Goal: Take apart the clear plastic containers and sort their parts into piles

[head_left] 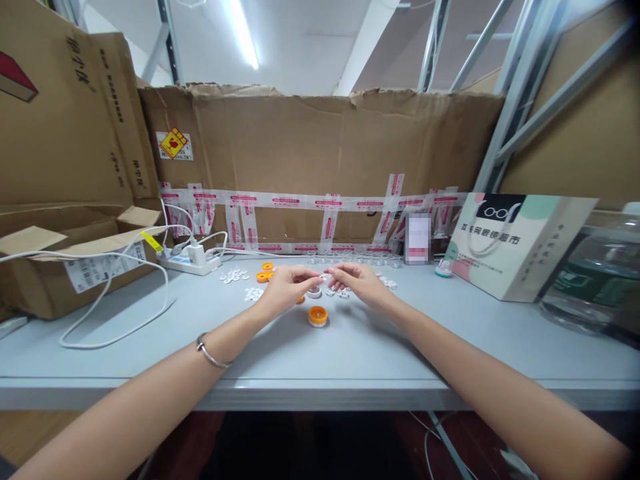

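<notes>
Over the middle of the grey table, my left hand (287, 288) and my right hand (361, 283) meet almost fingertip to fingertip. Both are pinched around a small whitish piece (324, 277), too small to make out clearly. Just below the fingers sits a round white-and-grey part (315, 292). Nearer the front edge stands an orange round cup with a white base (318, 316). Orange rings (263, 277) lie beyond my left hand. Small white pieces lie in piles at the left (254, 294) and behind my right fingers (343, 293).
An open cardboard box (75, 267) and a power strip (193, 265) with loose white cables are at the left. Clear round parts line the back, near a phone-like upright object (419, 239). A paper bag (520, 247) and a large bottle (590, 280) stand at the right.
</notes>
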Available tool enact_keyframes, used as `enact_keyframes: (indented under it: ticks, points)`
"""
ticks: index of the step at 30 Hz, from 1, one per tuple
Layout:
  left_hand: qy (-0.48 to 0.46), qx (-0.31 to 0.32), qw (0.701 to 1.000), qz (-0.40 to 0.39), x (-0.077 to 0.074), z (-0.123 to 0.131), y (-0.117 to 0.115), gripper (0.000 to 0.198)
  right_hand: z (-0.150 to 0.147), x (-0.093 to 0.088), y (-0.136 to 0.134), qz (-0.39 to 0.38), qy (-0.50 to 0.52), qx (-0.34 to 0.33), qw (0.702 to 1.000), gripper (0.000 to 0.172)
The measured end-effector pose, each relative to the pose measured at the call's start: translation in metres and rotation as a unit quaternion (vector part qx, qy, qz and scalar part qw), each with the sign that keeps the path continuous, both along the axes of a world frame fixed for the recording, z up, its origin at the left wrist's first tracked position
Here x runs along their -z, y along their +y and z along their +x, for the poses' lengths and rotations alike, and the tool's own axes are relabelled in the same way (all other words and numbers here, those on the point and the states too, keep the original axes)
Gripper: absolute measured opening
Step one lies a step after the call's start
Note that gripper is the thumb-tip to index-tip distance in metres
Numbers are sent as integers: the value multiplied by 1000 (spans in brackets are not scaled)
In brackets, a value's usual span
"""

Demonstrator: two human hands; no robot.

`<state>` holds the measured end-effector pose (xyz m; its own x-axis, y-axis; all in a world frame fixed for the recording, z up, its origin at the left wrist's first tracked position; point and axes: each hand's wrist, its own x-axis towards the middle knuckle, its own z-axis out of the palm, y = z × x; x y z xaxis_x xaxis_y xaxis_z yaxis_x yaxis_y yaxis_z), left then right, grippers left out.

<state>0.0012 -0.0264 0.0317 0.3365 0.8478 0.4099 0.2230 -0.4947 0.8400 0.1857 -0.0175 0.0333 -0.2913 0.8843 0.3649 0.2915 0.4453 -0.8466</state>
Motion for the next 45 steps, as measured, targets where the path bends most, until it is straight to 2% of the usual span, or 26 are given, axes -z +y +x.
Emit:
enact_keyframes:
  ticks: [2, 4, 7, 9, 13, 17, 22, 27, 31, 36, 38, 45]
  points:
    - [30, -3, 999, 26, 1, -2, -1, 29, -8, -2, -10, -20, 46, -65, 997, 29]
    - [75, -23, 990, 115, 2, -2, -2, 25, -14, -1, -15, -28, 72, -72, 994, 29]
    - [152, -78, 943, 285, 3, -2, -4, 17, -17, 1, -17, -35, 113, -38, 992, 26]
    - [205, -103, 909, 347, 3, -1, -5, 16, -18, 2, -17, -52, 137, -27, 989, 26]
    - [292, -127, 846, 427, 5, -2, -4, 14, -18, 1, -19, -81, 143, -58, 985, 31]
    - [314, -138, 795, 500, 7, -3, -4, 13, -16, 1, -21, -26, 98, -45, 994, 33]
    - [337, -143, 747, 555, 4, -4, -8, 17, -14, 0, -25, 72, 37, -17, 997, 30]
    - [361, -139, 710, 589, -2, -6, -11, 23, -14, 0, -28, 57, 60, -15, 996, 31]
    - [363, -130, 705, 596, -2, -6, -12, 24, -15, 0, -28, 21, 103, -23, 994, 31]
    - [333, -130, 750, 557, 0, -4, -11, 20, -17, -1, -28, -7, 134, -28, 991, 32]
    - [320, -130, 759, 553, 0, -3, -11, 20, -17, -2, -29, -16, 143, -24, 989, 32]
    - [279, -113, 757, 579, 4, -6, -8, 20, -17, 2, -27, -58, 180, -22, 982, 29]
